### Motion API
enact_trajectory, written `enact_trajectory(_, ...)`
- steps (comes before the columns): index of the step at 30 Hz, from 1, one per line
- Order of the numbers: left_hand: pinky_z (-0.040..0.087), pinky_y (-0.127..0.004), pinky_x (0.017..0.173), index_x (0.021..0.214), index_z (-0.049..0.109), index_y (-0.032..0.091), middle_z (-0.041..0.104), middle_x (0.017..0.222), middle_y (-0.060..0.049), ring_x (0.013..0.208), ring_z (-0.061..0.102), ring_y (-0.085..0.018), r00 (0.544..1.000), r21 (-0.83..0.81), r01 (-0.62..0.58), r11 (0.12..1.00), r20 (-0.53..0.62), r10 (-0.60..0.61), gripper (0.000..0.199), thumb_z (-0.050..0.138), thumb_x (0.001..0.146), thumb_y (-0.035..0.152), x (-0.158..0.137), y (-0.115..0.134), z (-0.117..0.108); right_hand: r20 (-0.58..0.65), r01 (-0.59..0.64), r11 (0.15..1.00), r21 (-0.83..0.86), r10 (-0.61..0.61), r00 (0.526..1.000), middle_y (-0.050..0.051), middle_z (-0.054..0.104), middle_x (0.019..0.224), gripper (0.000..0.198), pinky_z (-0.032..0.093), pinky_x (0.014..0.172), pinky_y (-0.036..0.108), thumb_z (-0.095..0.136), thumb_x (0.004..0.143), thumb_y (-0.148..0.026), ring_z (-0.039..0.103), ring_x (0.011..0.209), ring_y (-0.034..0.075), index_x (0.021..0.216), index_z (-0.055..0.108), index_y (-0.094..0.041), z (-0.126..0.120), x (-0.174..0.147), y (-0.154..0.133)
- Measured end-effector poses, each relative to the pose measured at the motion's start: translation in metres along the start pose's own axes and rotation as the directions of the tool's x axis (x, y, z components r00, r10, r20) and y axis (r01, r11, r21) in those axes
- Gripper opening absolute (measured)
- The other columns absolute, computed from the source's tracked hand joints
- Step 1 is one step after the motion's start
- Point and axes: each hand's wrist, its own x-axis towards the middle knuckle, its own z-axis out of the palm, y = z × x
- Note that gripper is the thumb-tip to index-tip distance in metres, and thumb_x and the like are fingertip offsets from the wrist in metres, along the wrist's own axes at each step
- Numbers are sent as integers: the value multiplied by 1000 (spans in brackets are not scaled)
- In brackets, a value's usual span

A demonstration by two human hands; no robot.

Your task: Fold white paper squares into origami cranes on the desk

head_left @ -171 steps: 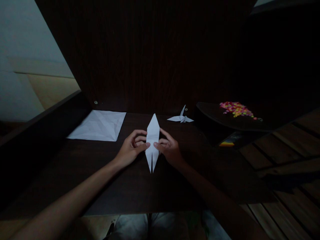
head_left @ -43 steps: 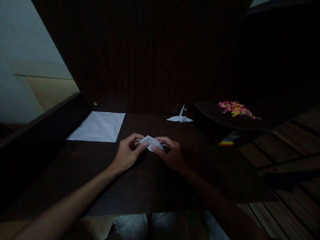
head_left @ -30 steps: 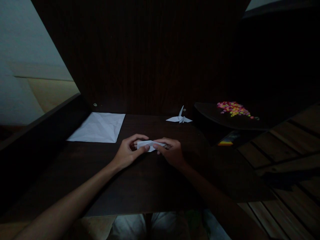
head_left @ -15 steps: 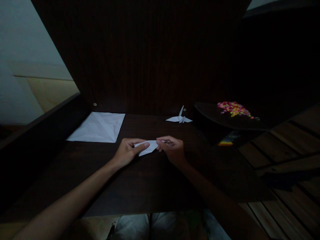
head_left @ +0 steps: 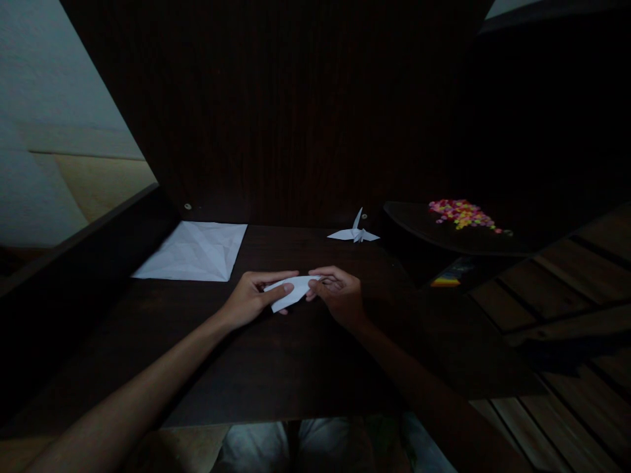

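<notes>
Between my hands is a small piece of folded white paper (head_left: 292, 294), held just above the dark tabletop (head_left: 276, 368). My left hand (head_left: 250, 297) grips its left end, thumb on top and fingers behind. The right end is pinched by my right hand (head_left: 340, 294), its thumb on the upper face. A white paper crane (head_left: 355, 234) stands farther back, to the right of the folded paper. At the back left lies a flat sheet of creased white paper (head_left: 194, 251).
A dark upright panel (head_left: 296, 118) closes off the back of the table, and a low side board (head_left: 89, 230) runs along the left. On a raised corner shelf (head_left: 409, 220) at the right sits a heap of small colourful pieces (head_left: 463, 215). Wooden slats (head_left: 566, 282) show at far right.
The folded paper has tilted slightly, its lower left corner a little lower. My left index finger has straightened along the top edge. The crane and the flat sheet have stayed put.
</notes>
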Motion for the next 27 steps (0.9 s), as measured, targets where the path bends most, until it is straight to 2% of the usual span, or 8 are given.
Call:
enact_trajectory(6, 58, -30, 50, 108, 71, 17, 74, 85, -7, 61, 67, -19, 1000, 38, -3, 999, 20, 2, 39, 72, 73, 36, -1, 2, 0, -23, 4, 1000, 25, -3, 1000, 0, 68, 56, 21, 56, 49, 28, 75, 66, -32, 65, 48, 16, 75, 64, -17, 1, 0, 0)
enact_trajectory(10, 57, -29, 62, 100, 73, 16, 75, 90, -9, 73, 69, -21, 997, 135, -78, 988, -8, 80, 34, 74, 71, 33, 1, 1, -3, -9, -9, 1000, 4, 9, 1000, 1, 68, 56, 22, 56, 49, 28, 76, 65, -34, 65, 48, 16, 74, 64, -17, 0, -1, -1)
enact_trajectory(13, 55, -29, 65, 96, 74, 16, 75, 89, -9, 76, 70, -21, 996, 134, -88, 987, 5, 88, 32, 75, 70, 33, 2, -1, -3, 7, 3, 1000, -27, -3, 1000, 1, 67, 56, 20, 56, 52, 28, 75, 67, -33, 66, 50, 16, 75, 65, -17, 0, -1, -1)
enact_trajectory(16, 54, -28, 65, 90, 74, 15, 75, 85, -9, 73, 69, -20, 996, 132, -94, 987, 9, 94, 29, 77, 68, 33, 2, -2, -2, 26, 10, 999, -35, -9, 1000, 0, 67, 59, 20, 56, 52, 26, 75, 67, -30, 66, 52, 15, 80, 65, -17, 0, -2, -1)
enact_trajectory(22, 51, -26, 56, 74, 71, 14, 74, 73, -7, 62, 66, -17, 995, 135, -90, 987, -24, 94, 24, 76, 67, 36, 0, 0, 4, 36, -64, 998, 7, 64, 997, -2, 67, 66, 37, 55, 49, 24, 75, 66, -30, 63, 51, 12, 98, 60, -18, 3, -2, -1)
enact_trajectory(27, 52, -26, 59, 73, 69, 12, 73, 72, -7, 64, 67, -17, 992, 80, -84, 993, -85, 91, 27, 78, 65, 36, 2, -4, 5, 13, -131, 991, 41, 130, 991, -2, 67, 68, 47, 55, 49, 22, 77, 63, -30, 63, 52, 11, 104, 57, -18, 5, 1, 0)
